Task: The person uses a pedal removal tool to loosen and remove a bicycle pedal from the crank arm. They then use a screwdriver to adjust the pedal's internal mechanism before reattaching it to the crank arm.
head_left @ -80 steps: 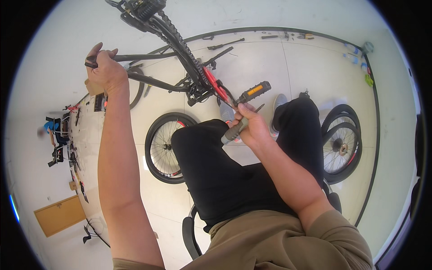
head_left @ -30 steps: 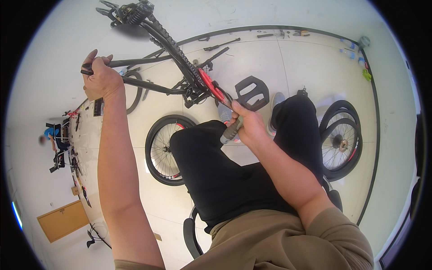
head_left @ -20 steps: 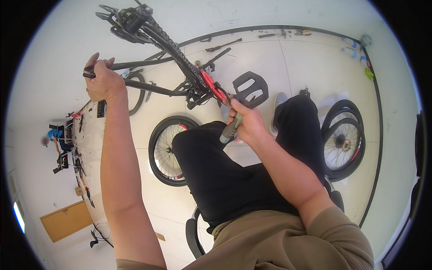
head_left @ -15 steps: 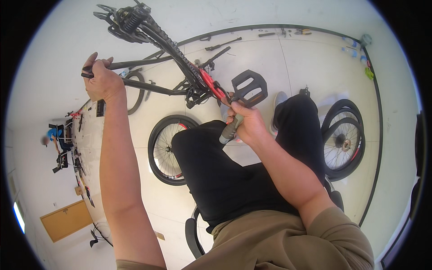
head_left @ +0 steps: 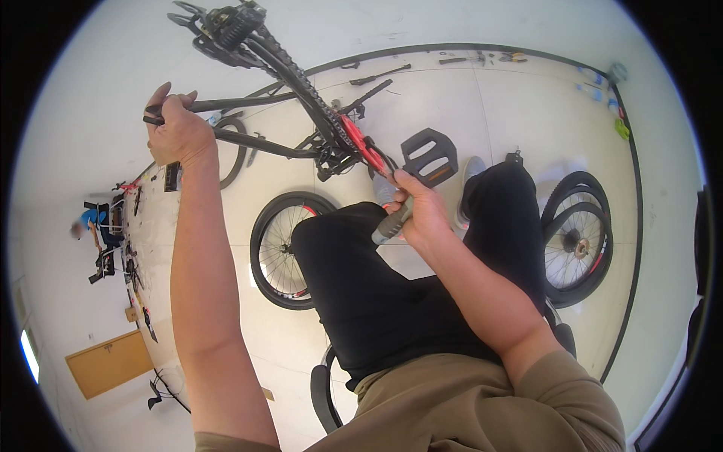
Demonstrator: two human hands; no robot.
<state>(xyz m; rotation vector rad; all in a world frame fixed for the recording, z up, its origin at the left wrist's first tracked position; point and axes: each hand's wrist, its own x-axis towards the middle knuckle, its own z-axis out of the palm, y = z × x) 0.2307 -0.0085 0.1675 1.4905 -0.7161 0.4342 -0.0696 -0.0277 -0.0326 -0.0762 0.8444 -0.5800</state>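
A black bicycle frame (head_left: 282, 147) with a chain and a rear derailleur (head_left: 233, 26) is held up in front of me, slanting across the upper left. My left hand (head_left: 181, 132) is closed around its end, where two black tubes come together. The red crank arm (head_left: 361, 143) carries a black pedal (head_left: 431, 157) with an orange reflector. Just below that pedal, my right hand (head_left: 422, 207) is closed on a grey-handled tool (head_left: 392, 224), its thumb pointing up at the crank arm's end. The tool's working end is hidden by my fingers and the crank.
A wheel (head_left: 290, 248) lies left of my knees, and more wheels (head_left: 576, 237) are stacked at right. Along the far wall are loose parts, a hammer (head_left: 463, 59), pliers (head_left: 514, 57) and bottles (head_left: 595, 84). Far left, another person (head_left: 90, 220) is beside more bicycle parts.
The frame, its pedal and both my hands have shifted slightly to the right in the view. My grip on the frame and on the tool looks the same.
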